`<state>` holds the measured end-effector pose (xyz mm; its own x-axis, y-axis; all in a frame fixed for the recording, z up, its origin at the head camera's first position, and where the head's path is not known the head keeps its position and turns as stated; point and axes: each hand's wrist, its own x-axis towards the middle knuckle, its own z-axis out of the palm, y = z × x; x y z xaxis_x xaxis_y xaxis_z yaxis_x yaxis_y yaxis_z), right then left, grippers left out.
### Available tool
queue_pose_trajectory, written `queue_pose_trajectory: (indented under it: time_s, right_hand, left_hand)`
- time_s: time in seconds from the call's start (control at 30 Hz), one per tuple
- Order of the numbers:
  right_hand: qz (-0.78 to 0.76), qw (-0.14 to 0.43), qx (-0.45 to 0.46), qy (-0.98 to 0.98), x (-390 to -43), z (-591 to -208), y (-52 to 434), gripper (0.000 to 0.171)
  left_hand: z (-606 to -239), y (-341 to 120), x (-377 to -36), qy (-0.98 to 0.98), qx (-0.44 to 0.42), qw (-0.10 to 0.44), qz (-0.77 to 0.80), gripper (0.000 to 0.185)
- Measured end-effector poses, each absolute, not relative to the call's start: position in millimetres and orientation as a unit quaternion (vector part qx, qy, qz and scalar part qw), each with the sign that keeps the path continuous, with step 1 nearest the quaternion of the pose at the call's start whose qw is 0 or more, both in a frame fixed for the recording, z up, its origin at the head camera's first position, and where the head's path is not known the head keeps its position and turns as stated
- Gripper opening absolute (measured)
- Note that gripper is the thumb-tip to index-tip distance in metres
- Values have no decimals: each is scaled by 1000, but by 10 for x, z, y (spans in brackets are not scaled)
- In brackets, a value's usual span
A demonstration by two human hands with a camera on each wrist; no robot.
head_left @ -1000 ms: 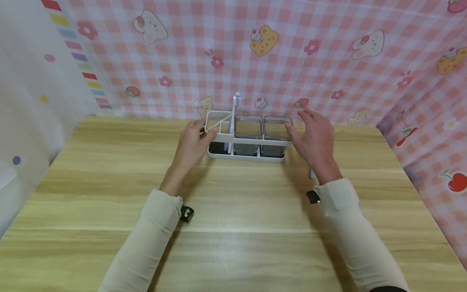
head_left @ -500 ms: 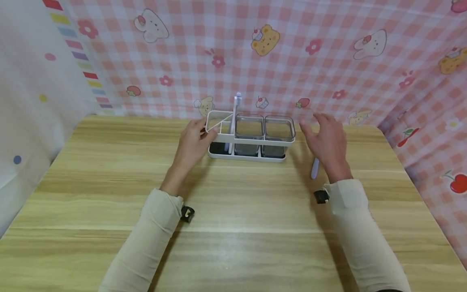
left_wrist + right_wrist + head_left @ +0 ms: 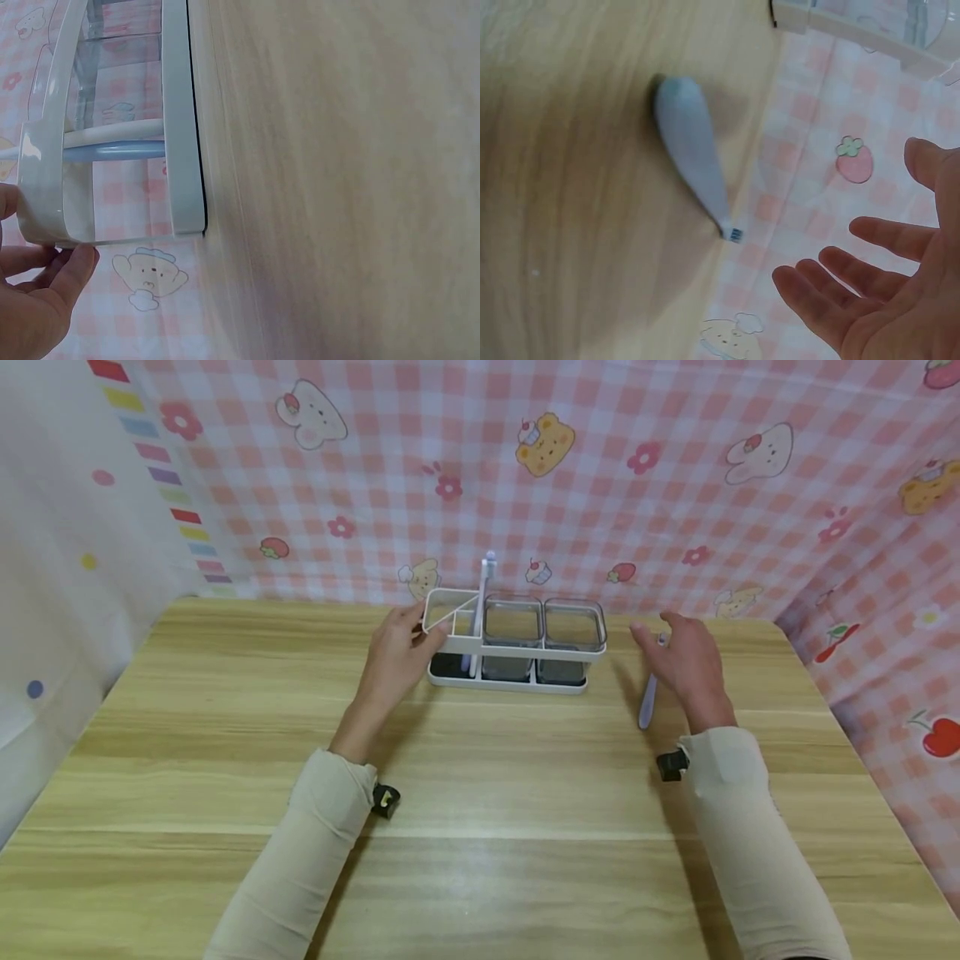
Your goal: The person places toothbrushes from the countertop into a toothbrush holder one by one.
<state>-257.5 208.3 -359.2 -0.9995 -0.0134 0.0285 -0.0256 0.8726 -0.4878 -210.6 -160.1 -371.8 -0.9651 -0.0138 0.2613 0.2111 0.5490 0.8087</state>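
A white toothbrush holder [image 3: 517,653] stands near the back of the table, with two clear cups [image 3: 573,625] in its right compartments. Two toothbrushes, one white [image 3: 112,133] and one pale blue [image 3: 116,151], stand in its left part. My left hand [image 3: 401,647] grips the holder's upper left end, thumb and fingers at the rim. Right of the holder, a light purple toothbrush [image 3: 648,702] lies on the wood, its head toward the back. Over it hovers my right hand [image 3: 686,668], holding nothing, its fingers spread and relaxed in the right wrist view [image 3: 870,292].
The wooden table [image 3: 465,827] reaches back to a pink checked cloth [image 3: 450,460] with cartoon prints. A white cloth [image 3: 60,610] hangs along the left side. Black straps with small devices [image 3: 672,766] sit at both cuffs.
My right hand has left the holder's right end and moved right and lower, uncovering the purple toothbrush on the table. The left hand keeps its grip in the same place.
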Motion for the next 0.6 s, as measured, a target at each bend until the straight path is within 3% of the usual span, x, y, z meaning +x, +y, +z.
queue_pose_trajectory:
  time_s: [0.6]
  right_hand:
    - [282, -106, -41, -953, -2669, -3731, 2257, 81]
  left_hand:
    - [-3713, -1609, -2087, -870, -51, 114, -477, 56]
